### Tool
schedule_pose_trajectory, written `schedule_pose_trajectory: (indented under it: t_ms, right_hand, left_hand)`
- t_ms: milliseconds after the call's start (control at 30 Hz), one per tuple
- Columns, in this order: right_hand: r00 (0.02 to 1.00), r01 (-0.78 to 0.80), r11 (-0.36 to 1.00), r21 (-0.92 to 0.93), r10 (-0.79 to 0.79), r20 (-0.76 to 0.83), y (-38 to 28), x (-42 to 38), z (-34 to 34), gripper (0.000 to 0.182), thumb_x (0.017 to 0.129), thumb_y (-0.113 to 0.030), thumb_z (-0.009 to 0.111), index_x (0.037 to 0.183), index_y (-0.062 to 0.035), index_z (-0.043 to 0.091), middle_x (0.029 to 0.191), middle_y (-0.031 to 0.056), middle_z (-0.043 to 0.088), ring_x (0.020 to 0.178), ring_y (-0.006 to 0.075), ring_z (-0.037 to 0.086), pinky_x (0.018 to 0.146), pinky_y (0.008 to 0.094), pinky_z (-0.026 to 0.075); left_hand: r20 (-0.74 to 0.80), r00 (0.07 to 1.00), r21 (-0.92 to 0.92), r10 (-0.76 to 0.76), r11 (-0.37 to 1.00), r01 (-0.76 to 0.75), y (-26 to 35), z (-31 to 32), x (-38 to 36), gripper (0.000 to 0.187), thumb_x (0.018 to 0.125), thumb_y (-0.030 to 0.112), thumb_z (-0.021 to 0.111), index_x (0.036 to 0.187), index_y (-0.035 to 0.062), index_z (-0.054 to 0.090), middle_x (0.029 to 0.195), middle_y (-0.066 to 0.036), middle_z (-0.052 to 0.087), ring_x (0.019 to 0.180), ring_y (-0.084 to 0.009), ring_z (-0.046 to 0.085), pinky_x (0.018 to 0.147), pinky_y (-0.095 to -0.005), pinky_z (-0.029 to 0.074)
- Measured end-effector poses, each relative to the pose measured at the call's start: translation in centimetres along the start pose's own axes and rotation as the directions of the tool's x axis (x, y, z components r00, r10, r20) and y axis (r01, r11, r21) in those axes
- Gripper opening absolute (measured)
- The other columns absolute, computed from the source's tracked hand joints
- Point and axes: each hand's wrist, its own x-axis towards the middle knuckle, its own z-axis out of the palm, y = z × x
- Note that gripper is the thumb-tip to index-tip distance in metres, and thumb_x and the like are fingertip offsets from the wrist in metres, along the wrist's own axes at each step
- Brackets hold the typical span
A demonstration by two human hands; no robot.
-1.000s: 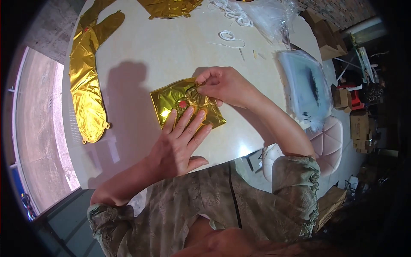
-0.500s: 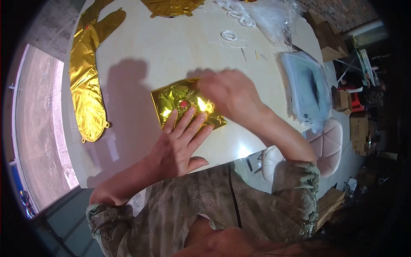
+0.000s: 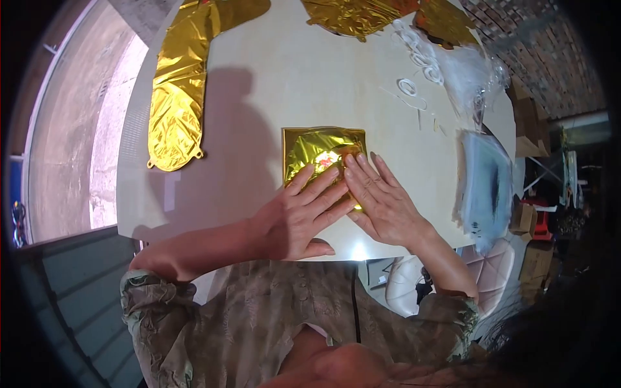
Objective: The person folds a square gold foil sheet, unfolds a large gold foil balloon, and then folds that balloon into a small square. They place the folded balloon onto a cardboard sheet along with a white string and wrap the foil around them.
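Observation:
A folded square of shiny gold foil (image 3: pixel 310 143) lies on the white table (image 3: pixel 259 97) near its front edge, with a small red mark around its middle. My left hand (image 3: pixel 303 210) rests flat on its lower left part, fingers spread. Flat on the lower right part is my right hand (image 3: pixel 385 200), its fingers stretched out and its fingertips close to those of my left hand. Both hands cover the lower part of the foil.
A long gold foil piece (image 3: pixel 178 97) lies at the left, more gold foil (image 3: pixel 356 14) at the far edge. White string coils (image 3: pixel 407 87) and clear plastic (image 3: pixel 462 74) are at the back right. A stack of clear bags (image 3: pixel 485 184) lies at the right edge.
My right hand has come down onto the foil beside my left hand. The foil now looks squarer and flatter. The whole view has turned and shifted.

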Motion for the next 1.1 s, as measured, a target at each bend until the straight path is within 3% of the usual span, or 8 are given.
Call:
schedule_pose_trajectory:
  t_ms: [200, 300, 333, 400, 433, 533, 633, 1100]
  right_hand:
    - [1.0, -0.004, 1.0, -0.013, 0.004, 0.014, 0.0, 0.1, 0.0, 0.07, 0.098, -0.032, 0.057, 0.154, 0.0016, 0.031, 0.163, 0.0198, 0.026, 0.153, 0.0325, 0.021, 0.125, 0.0502, 0.012]
    - [0.999, 0.001, 0.996, -0.089, 0.003, 0.054, -0.1, 0.1, -0.1, 0.068, 0.099, -0.033, 0.055, 0.153, 0.0021, 0.032, 0.163, 0.0203, 0.024, 0.154, 0.0322, 0.019, 0.125, 0.0497, 0.009]
    - [0.998, -0.002, 0.996, -0.093, 0.007, 0.056, -0.1, 0.1, 0.0, 0.068, 0.099, -0.033, 0.054, 0.153, 0.002, 0.032, 0.163, 0.0207, 0.024, 0.154, 0.0321, 0.018, 0.125, 0.0497, 0.009]
    - [0.998, -0.008, 0.996, -0.094, 0.013, 0.057, -0.1, 0.2, -0.1, 0.067, 0.1, -0.033, 0.053, 0.153, 0.0019, 0.033, 0.163, 0.0211, 0.024, 0.154, 0.0321, 0.018, 0.125, 0.0496, 0.009]
    - [0.998, -0.017, 0.995, -0.095, 0.023, 0.063, -0.1, 0.2, -0.1, 0.067, 0.1, -0.033, 0.053, 0.153, 0.0015, 0.033, 0.163, 0.0212, 0.025, 0.154, 0.032, 0.018, 0.125, 0.0496, 0.009]
    - [0.998, -0.023, 0.996, -0.09, 0.029, 0.064, -0.3, 0.1, 0.2, 0.066, 0.1, -0.033, 0.053, 0.153, 0.0006, 0.033, 0.162, 0.0214, 0.026, 0.153, 0.0318, 0.019, 0.125, 0.0497, 0.009]
    - [0.998, -0.028, 0.996, -0.082, 0.032, 0.055, -0.1, 0.2, 0.1, 0.067, 0.1, -0.033, 0.053, 0.154, -0.0009, 0.032, 0.162, 0.0213, 0.026, 0.153, 0.033, 0.02, 0.125, 0.0504, 0.01]
    - [0.995, -0.077, 0.996, -0.055, 0.073, -0.07, -0.9, 1.7, -0.8, 0.07, 0.099, -0.037, 0.054, 0.155, -0.0005, 0.031, 0.161, 0.0223, 0.029, 0.151, 0.0371, 0.024, 0.123, 0.0528, 0.015]
  left_hand:
    - [0.046, 0.989, -0.178, -0.14, 0.973, 0.146, 0.1, -2.0, 0.2, 0.073, 0.091, 0.035, 0.069, 0.148, -0.0013, 0.043, 0.154, -0.024, 0.039, 0.151, -0.0388, 0.024, 0.124, -0.0506, 0.014]
    - [0.144, 0.874, -0.838, -0.464, 0.413, 0.357, -0.2, -3.6, 0.0, 0.045, 0.102, 0.013, 0.053, 0.145, 0.0037, 0.049, 0.153, -0.018, 0.044, 0.149, -0.0324, 0.031, 0.122, -0.0447, 0.024]
    - [0.136, 0.876, -0.836, -0.463, 0.421, 0.352, -0.7, -3.6, -0.1, 0.045, 0.102, 0.013, 0.053, 0.145, 0.0037, 0.049, 0.153, -0.018, 0.044, 0.149, -0.0324, 0.031, 0.122, -0.0447, 0.024]
    - [-0.129, 0.875, -0.656, -0.467, 0.702, 0.279, -2.1, -3.0, 0.0, 0.044, 0.098, 0.011, 0.058, 0.14, 0.0021, 0.053, 0.153, -0.017, 0.045, 0.148, -0.0336, 0.034, 0.12, -0.0449, 0.028]
    - [-0.115, 0.955, -0.197, -0.273, 0.949, 0.248, -2.6, -3.8, 0.8, 0.051, 0.091, 0.017, 0.069, 0.138, 0.0013, 0.055, 0.152, -0.019, 0.045, 0.147, -0.0357, 0.035, 0.121, -0.0491, 0.026]
    - [-0.121, 0.993, 0.129, -0.009, 0.991, 0.025, -2.9, -3.3, 1.1, 0.061, 0.086, 0.024, 0.075, 0.139, 0.0028, 0.054, 0.153, -0.019, 0.043, 0.146, -0.0375, 0.035, 0.121, -0.0534, 0.025]
    - [-0.012, 1.0, 0.162, -0.013, 0.987, 0.015, -4.0, -2.7, 0.9, 0.059, 0.089, 0.029, 0.071, 0.139, 0.0037, 0.054, 0.155, -0.017, 0.041, 0.147, -0.0358, 0.033, 0.121, -0.0545, 0.022]
    - [-0.053, 0.997, 0.201, 0.051, 0.979, -0.04, -5.2, -1.0, 0.0, 0.064, 0.087, 0.036, 0.073, 0.14, 0.0049, 0.054, 0.15, -0.015, 0.048, 0.143, -0.0346, 0.039, 0.12, -0.0518, 0.026]
